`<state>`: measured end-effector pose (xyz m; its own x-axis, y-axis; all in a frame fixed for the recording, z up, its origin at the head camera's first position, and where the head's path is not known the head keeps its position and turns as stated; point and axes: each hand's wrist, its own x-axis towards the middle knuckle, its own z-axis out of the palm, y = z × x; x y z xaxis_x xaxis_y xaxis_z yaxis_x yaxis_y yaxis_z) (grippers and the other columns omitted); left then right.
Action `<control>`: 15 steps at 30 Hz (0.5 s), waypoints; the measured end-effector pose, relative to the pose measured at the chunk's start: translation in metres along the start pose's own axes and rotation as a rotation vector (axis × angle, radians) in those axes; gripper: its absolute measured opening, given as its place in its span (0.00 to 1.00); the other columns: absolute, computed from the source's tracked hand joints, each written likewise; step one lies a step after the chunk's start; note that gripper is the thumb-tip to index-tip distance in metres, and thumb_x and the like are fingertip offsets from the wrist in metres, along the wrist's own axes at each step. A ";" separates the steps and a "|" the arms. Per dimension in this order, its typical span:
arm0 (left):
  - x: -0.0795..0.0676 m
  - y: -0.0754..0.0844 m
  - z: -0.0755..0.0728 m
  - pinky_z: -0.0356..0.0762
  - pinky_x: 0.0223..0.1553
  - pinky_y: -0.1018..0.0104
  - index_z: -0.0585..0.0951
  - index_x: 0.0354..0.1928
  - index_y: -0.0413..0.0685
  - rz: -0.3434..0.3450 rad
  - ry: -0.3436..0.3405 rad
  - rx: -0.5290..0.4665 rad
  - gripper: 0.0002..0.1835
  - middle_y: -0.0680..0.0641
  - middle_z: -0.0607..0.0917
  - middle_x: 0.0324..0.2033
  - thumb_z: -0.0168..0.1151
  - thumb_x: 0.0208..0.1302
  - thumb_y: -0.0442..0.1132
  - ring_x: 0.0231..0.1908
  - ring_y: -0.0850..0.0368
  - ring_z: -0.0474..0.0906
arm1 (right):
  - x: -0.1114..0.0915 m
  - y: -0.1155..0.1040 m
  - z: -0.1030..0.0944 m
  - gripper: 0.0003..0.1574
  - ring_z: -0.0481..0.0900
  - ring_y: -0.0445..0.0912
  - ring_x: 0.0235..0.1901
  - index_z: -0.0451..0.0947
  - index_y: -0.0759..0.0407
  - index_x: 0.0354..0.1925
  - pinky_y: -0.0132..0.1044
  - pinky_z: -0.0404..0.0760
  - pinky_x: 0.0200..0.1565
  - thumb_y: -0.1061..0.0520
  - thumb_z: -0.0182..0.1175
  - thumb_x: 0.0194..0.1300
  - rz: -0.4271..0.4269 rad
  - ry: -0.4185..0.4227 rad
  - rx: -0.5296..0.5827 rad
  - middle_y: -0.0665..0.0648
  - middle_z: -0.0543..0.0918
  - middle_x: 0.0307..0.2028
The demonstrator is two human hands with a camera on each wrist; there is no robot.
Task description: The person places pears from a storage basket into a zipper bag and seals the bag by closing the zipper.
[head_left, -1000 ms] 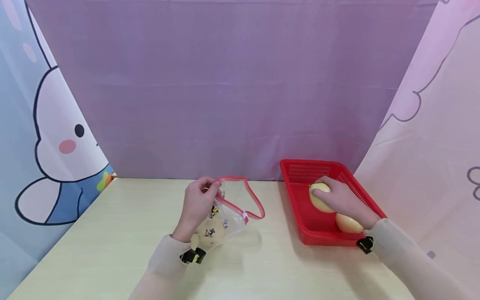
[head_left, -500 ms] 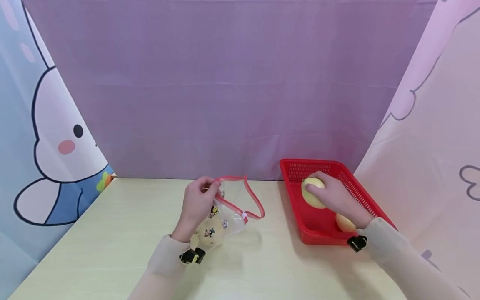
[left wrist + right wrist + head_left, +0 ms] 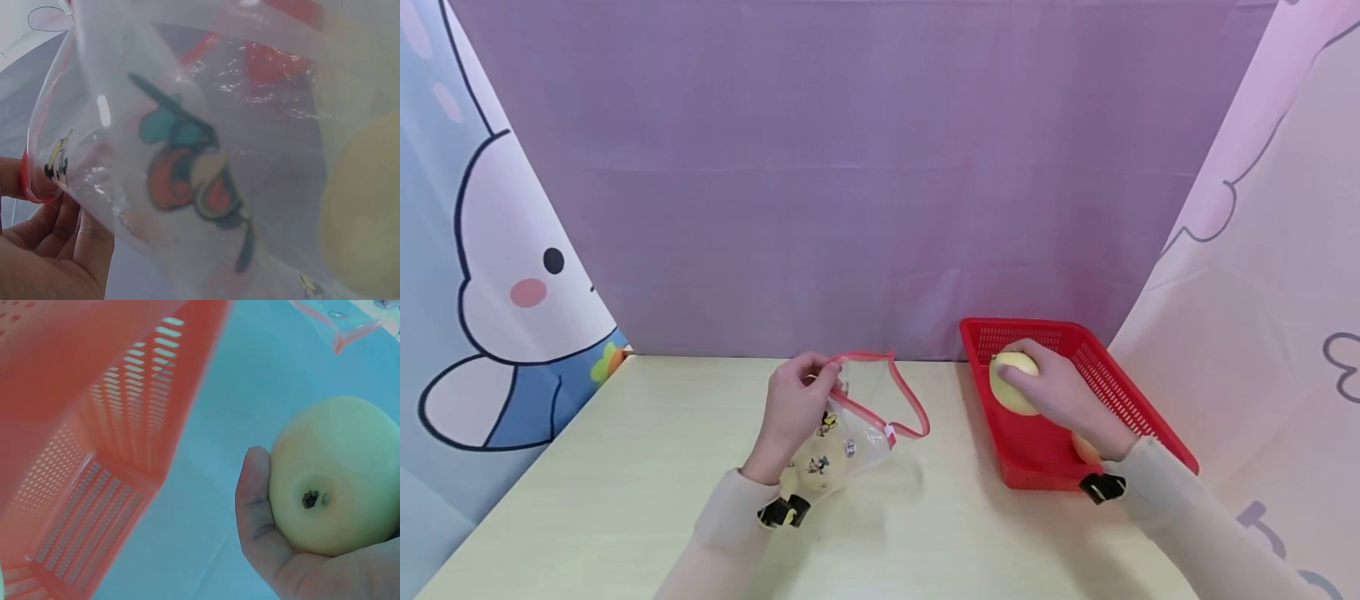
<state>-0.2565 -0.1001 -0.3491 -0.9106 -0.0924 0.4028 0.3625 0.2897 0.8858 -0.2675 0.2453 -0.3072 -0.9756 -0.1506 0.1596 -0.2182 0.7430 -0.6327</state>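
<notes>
In the head view my left hand (image 3: 797,408) pinches the red-edged rim of a clear zip bag (image 3: 868,450) printed with cartoon figures. The bag's mouth gapes to the right, its white slider at the near corner. Pale yellow round fruit shows through the plastic, and one pear (image 3: 362,212) fills the right of the left wrist view. My right hand (image 3: 1060,392) grips a yellow pear (image 3: 1013,392) above the red basket (image 3: 1015,479). Its dark-spotted end faces the right wrist camera. Another pear (image 3: 1086,450) lies in the basket, partly behind my right wrist.
The pale wooden table (image 3: 625,467) carries the bag at centre and the basket at right. A purple cloth (image 3: 865,183) hangs behind the table's far edge. Printed cloths stand at both sides.
My right hand has moved left and slightly up with the pear, from inside the basket toward its left rim. The left hand and the bag have stayed in place.
</notes>
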 end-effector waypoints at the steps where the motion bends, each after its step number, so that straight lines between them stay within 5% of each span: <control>1: 0.000 0.000 0.000 0.78 0.25 0.68 0.84 0.40 0.37 0.000 -0.002 0.001 0.08 0.45 0.86 0.27 0.59 0.73 0.35 0.28 0.52 0.80 | 0.000 -0.002 0.001 0.27 0.78 0.52 0.39 0.72 0.51 0.57 0.39 0.82 0.36 0.42 0.66 0.66 -0.004 0.002 0.006 0.57 0.79 0.46; 15: 0.000 -0.003 0.002 0.78 0.25 0.68 0.84 0.40 0.37 -0.007 -0.004 0.012 0.08 0.45 0.86 0.27 0.59 0.73 0.36 0.28 0.52 0.80 | 0.004 -0.019 0.022 0.26 0.77 0.53 0.41 0.72 0.53 0.58 0.40 0.81 0.37 0.46 0.66 0.67 -0.080 0.030 0.094 0.58 0.79 0.46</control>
<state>-0.2580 -0.0992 -0.3521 -0.9139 -0.0902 0.3959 0.3539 0.3008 0.8856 -0.2674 0.2162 -0.3113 -0.9541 -0.1867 0.2341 -0.2982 0.6647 -0.6851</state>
